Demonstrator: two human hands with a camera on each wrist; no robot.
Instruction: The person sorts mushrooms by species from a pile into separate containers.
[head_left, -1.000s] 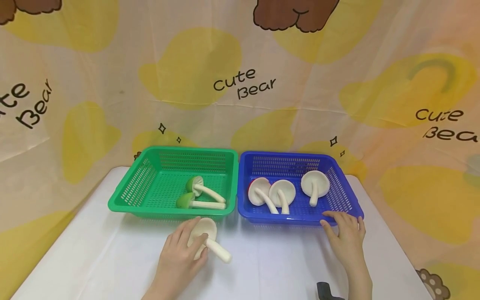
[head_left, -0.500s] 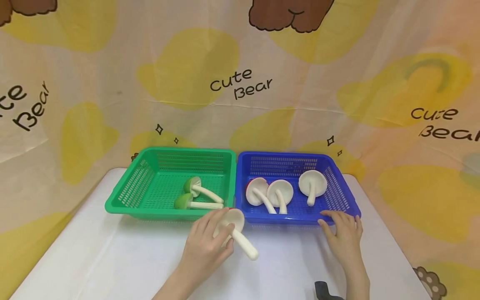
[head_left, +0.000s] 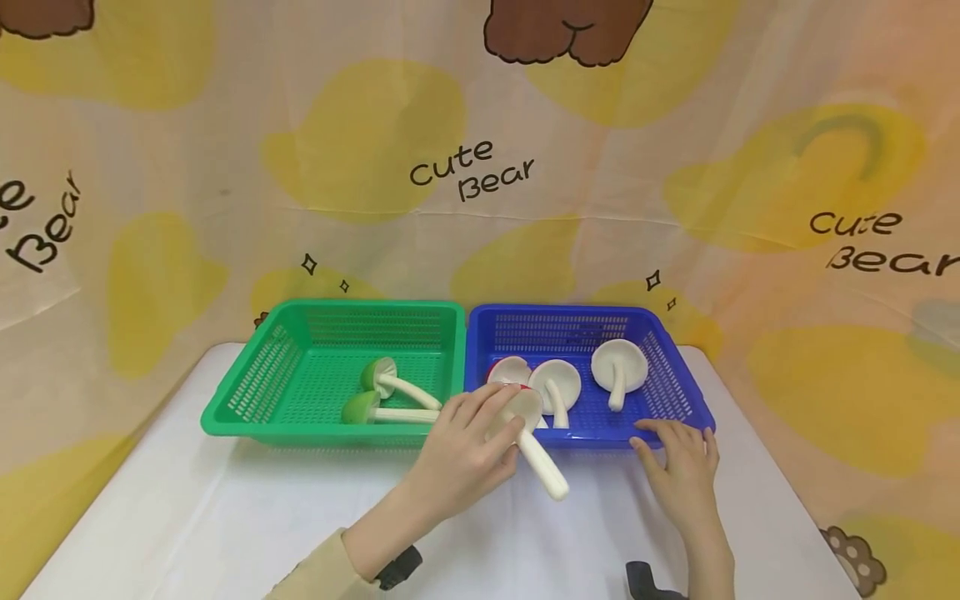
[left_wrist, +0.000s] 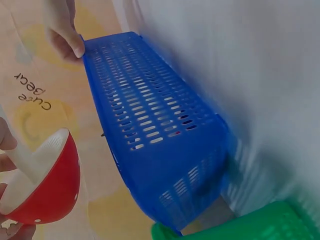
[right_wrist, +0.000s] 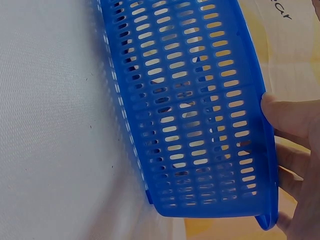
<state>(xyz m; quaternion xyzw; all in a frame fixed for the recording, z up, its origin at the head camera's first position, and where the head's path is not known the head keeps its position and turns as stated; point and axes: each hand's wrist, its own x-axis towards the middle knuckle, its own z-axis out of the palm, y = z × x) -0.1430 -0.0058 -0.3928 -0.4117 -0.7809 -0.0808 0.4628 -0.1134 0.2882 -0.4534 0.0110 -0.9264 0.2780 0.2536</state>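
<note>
My left hand (head_left: 468,454) pinches a toy mushroom (head_left: 542,467) by its cap, the pale underside facing up and the stem pointing toward me. In the left wrist view its red cap (left_wrist: 62,185) shows white dots. This mushroom overlaps the front rim of the blue basket (head_left: 585,438) in the head view. At that basket's front right corner my right hand (head_left: 684,479) grips the rim, thumb outside and fingers over the edge. Several pale-gilled mushrooms lie inside, among them one at the right (head_left: 619,367) and a red-edged one (head_left: 510,370) partly behind my left hand.
A green basket (head_left: 300,428) stands against the blue one on its left, holding two green-capped mushrooms (head_left: 362,408). Both baskets sit on a white table (head_left: 187,517) before a printed cloth backdrop (head_left: 480,250). A black wrist device (head_left: 400,567) is on my left wrist.
My left hand has carried the red mushroom from in front of the green basket rightward and up to the blue basket's front rim. My right hand keeps its grip on the blue rim.
</note>
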